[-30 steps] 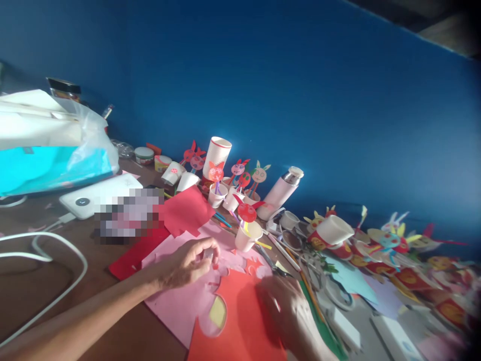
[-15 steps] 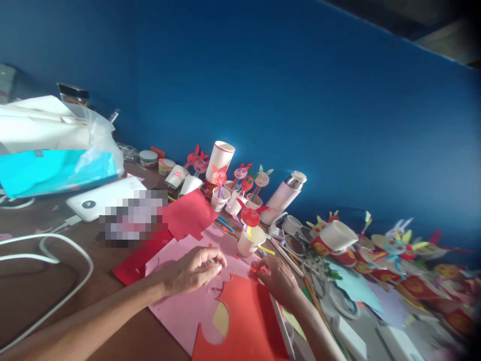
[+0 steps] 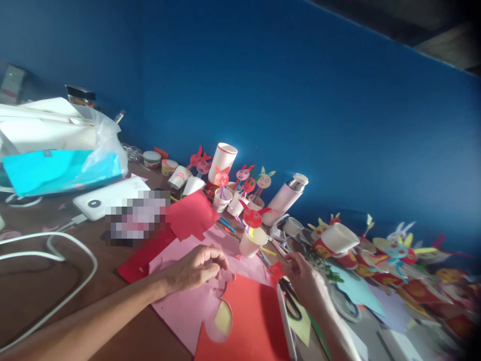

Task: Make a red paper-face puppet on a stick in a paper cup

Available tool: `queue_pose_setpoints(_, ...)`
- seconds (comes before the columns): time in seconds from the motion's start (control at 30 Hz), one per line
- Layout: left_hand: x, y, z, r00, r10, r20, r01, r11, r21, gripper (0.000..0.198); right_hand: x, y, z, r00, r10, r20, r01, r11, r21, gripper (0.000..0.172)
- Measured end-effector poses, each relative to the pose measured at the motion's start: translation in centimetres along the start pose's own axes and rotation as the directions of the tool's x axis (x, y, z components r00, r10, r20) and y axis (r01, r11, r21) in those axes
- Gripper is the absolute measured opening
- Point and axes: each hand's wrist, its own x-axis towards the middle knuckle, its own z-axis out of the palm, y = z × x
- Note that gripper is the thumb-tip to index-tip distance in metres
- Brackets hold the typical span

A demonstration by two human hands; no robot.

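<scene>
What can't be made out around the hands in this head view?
Head view:
Anything in the left hand: hidden by its curled fingers.
Small red paper cutout: partly hidden by the right hand.
Object in the pixelated patch: blurred by mosaic.
Red-and-white paper-cup crafts: blurred, cut off by the right edge.

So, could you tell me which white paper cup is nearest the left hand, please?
The cup holding the round red paper figure; every other cup is farther from the left hand.
</scene>
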Motion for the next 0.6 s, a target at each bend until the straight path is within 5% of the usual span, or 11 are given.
queue_pose_setpoints(0.1, 0.0, 0.2, 0.3, 1.000, -0.012, -0.006, 0.012, 0.999, -0.043, 0.018, -1.5, 0.0, -2.3, 0.992, 0.046, -0.114, -0.026, 0.984, 0.175, 0.024)
queue_pose_setpoints(0.2, 0.3, -0.1, 0.8, 0.998, -0.064, -0.019, 0.062, 0.994, -0.093, 0.024, -3.0, -2.6, -3.1, 0.974, 0.007, -0.228, 0.060, 0.956, 0.286, 0.023)
queue_pose_setpoints(0.43, 0.7, -1.2, 1.9, 1.000, -0.003, -0.023, -0.005, 0.939, -0.343, 0.032, -3.2, -11.9, 1.3, 0.909, -0.314, -0.275, 0.405, 0.820, 0.405, 0.004)
queue_pose_setpoints(0.5, 0.7, -1.2, 1.4, 0.997, 0.007, -0.080, -0.034, 0.938, -0.346, 0.026, -3.0, -12.1, 2.0, 0.900, -0.357, -0.250, 0.435, 0.777, 0.455, 0.006)
queue_pose_setpoints(0.6, 0.7, -0.8, 0.2, 0.978, -0.014, -0.210, -0.059, 0.940, -0.336, 0.027, -2.3, -8.6, 1.3, 0.913, -0.367, -0.176, 0.407, 0.818, 0.406, 0.015)
